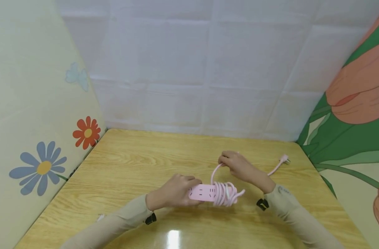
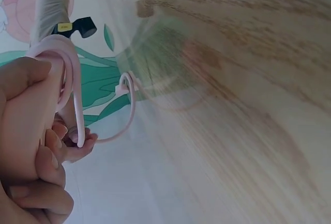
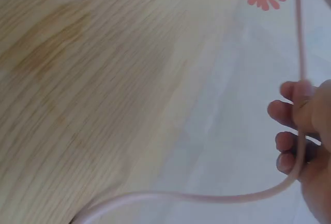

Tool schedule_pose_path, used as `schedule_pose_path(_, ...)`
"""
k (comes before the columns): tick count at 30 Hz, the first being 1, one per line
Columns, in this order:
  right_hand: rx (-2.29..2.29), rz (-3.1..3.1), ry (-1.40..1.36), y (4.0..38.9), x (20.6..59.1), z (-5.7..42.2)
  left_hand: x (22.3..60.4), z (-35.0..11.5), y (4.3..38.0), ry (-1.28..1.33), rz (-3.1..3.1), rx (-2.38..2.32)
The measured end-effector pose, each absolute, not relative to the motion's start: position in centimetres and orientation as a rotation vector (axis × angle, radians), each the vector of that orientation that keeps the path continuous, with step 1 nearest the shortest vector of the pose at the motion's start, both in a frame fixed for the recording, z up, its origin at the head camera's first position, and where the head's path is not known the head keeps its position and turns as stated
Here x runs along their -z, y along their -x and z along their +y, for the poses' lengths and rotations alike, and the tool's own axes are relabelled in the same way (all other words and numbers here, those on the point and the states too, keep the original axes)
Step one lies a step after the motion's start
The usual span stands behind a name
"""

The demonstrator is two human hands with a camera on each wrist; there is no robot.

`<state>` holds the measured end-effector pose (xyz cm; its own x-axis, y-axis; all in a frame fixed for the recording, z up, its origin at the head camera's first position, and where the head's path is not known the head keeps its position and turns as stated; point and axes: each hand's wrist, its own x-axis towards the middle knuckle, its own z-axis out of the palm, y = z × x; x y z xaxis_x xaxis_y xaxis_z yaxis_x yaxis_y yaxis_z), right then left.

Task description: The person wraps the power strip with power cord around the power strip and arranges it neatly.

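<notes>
A pink power strip [image 1: 205, 192] is held above the table, its socket slots facing up in the head view. My left hand [image 1: 177, 191] grips its left end, thumb on one face and fingers curled beneath. Several turns of pink cord [image 1: 222, 194] wrap the strip's right part. My right hand [image 1: 237, 166] pinches the cord a little beyond the strip, and a short stretch [image 1: 213, 173] runs between them. In the right wrist view the cord [image 3: 222, 199] passes through the curled fingers and trails away. Its plug [image 1: 284, 159] lies at the far right of the table.
The wood-grain table [image 1: 152, 148] meets a white cloth backdrop [image 1: 164, 69] behind. Flower-painted panels stand at the left [image 1: 43, 103] and right [image 1: 357, 145]. A small white object [image 1: 100, 217] is partly hidden by the left sleeve. Black wrist devices sit at both cuffs.
</notes>
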<state>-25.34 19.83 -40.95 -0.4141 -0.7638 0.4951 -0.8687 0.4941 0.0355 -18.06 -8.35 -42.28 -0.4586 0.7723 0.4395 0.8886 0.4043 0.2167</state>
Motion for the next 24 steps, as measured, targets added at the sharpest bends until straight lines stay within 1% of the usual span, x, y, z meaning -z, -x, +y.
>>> schedule_pose_path(4,-0.179,-2.237,-1.268,25.8,41.4,20.6,42.3,-8.4,18.1,1.448,-2.404,0.624)
schedule_pose_path(8,-0.169,-2.207,-1.208,26.2,41.4,21.1,42.2,-8.6,18.1,1.447,-2.408,0.624)
schedule_pose_path(14,-0.217,-2.214,-1.195,26.3,40.6,20.8,42.7,-8.7,18.1,1.445,-2.425,0.593)
schedule_pose_path(24,-0.347,-2.178,-1.264,25.8,39.4,20.1,43.3,-8.8,18.4,1.364,-2.515,0.569)
